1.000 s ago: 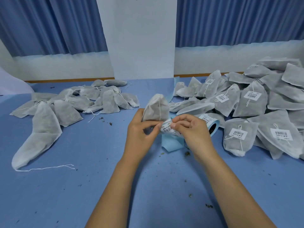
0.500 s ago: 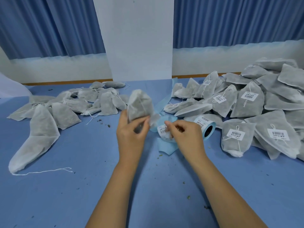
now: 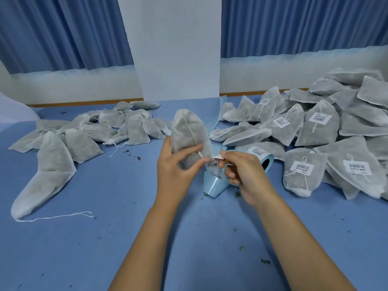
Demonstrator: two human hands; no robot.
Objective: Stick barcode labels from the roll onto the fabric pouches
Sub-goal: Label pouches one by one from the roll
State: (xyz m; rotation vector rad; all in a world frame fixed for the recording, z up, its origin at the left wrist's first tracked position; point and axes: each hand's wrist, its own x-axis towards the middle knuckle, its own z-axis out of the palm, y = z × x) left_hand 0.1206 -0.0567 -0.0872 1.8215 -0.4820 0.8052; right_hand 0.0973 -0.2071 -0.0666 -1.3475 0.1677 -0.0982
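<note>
I am clamping my left grip (image 3: 178, 168) round the soft, light pouch (image 3: 189, 131) and pinching the flimsy label (image 3: 212, 164) edge in my right grip (image 3: 241, 171).

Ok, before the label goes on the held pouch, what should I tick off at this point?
1. Left hand grips the pouch, upright: ok.
2. The pouch face in view bears no label: ok.
3. Right hand pinches the label: ok.
4. Label fully off the backing: cannot tell.
5. String off the pouch face: not ok, it runs down the face.
6. Roll lies close behind the right hand: ok.
</note>
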